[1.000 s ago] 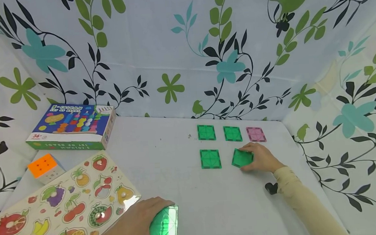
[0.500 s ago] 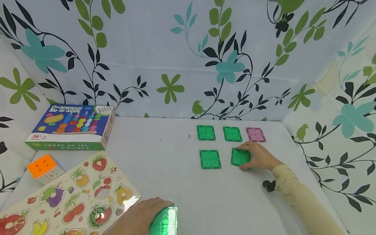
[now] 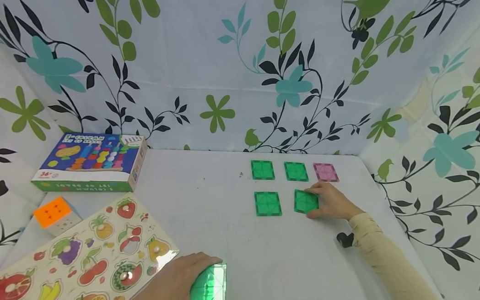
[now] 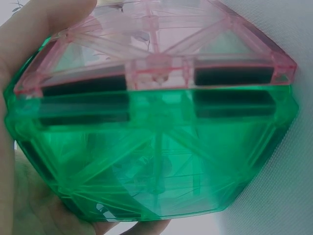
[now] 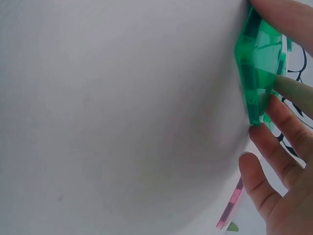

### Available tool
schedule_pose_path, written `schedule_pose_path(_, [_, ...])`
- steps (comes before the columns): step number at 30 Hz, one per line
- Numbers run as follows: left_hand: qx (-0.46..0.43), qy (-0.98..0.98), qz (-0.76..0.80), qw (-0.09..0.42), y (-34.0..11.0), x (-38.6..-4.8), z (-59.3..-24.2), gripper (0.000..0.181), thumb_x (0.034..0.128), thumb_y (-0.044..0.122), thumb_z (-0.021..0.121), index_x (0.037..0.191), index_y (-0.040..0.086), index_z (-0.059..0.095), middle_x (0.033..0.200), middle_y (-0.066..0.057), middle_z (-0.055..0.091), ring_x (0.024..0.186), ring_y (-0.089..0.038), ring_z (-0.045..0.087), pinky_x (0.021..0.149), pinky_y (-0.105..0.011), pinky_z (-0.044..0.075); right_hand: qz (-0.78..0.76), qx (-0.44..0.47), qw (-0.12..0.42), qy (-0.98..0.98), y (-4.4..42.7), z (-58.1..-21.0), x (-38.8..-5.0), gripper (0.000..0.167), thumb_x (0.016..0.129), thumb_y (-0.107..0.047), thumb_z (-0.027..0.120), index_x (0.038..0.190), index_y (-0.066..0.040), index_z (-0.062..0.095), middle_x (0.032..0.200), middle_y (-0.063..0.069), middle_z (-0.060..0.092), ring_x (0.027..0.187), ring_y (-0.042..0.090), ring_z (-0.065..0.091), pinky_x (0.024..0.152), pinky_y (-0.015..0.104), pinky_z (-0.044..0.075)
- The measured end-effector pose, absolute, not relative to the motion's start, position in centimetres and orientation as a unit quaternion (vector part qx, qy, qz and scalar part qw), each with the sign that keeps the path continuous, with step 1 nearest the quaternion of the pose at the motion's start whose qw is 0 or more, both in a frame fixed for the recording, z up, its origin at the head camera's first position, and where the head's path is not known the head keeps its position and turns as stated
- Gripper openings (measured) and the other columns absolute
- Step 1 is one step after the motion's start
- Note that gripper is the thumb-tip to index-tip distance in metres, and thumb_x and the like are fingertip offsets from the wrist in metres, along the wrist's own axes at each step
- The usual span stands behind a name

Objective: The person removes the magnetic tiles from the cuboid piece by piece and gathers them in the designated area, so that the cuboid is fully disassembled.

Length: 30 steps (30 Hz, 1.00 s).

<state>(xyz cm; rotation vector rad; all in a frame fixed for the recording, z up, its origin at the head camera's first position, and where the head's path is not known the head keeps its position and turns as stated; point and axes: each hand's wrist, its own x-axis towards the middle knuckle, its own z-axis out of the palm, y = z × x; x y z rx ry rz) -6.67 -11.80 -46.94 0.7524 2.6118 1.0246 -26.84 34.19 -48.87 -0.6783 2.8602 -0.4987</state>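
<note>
White counter [image 3: 239,265] | left hand [image 3: 175,282] — nearest, gripping green-and-pink tile stack [image 3: 209,287] | right hand [image 3: 331,201] — pinching green square tile [image 3: 304,201] by its edges, tile lying left of palm | neighbouring green tile [image 3: 268,204] further left | pink tile [image 3: 325,172] just beyond

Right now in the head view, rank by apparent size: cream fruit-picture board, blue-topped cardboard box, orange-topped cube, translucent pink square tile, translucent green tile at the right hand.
Board
Box
Cube
Pink tile, green tile: too alike to rank, the green partly covered by the right hand.
</note>
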Motion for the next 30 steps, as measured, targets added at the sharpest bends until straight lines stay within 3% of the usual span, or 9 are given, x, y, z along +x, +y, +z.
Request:
schedule_pose_path(15, [0.261,0.893,0.348,0.112,-11.8,-6.7,-47.3,0.079,0.0682,0.077,0.079,0.135,0.042,0.054,0.116,0.024,0.06,0.098,0.001,0.053,0.074,-0.02,0.051,-0.171,-0.252,0.104,0.947,33.9,-48.4,-25.9,0.079,0.079,-0.025,0.089,0.147,-0.005,0.054,0.137,0.024,0.051,0.127,0.043,0.047,0.107,0.063,0.043])
schedule_pose_path(22, [0.268,0.896,0.342,0.092,-11.6,-6.6,-47.3,0.077,0.0692,0.074,0.08,0.134,0.04,0.056,0.114,0.025,0.06,0.097,0.002,0.053,0.074,-0.02,0.05,-0.193,-0.224,0.065,0.953,33.3,-48.3,-24.6,0.094,0.076,-0.044,0.089,0.152,-0.006,0.048,0.144,0.024,0.049,0.131,0.043,0.047,0.107,0.066,0.043])
schedule_pose_path(30, [0.265,0.894,0.348,0.095,-11.6,-6.6,-47.2,0.074,0.0692,0.069,0.083,0.132,0.041,0.056,0.111,0.026,0.06,0.096,0.003,0.052,0.072,-0.02,0.05,-0.252,-0.258,0.008,0.933,27.8,-46.8,-20.0,0.086,0.078,-0.047,0.087,0.15,-0.018,0.051,0.144,0.009,0.052,0.134,0.032,0.05,0.105,0.059,0.049])
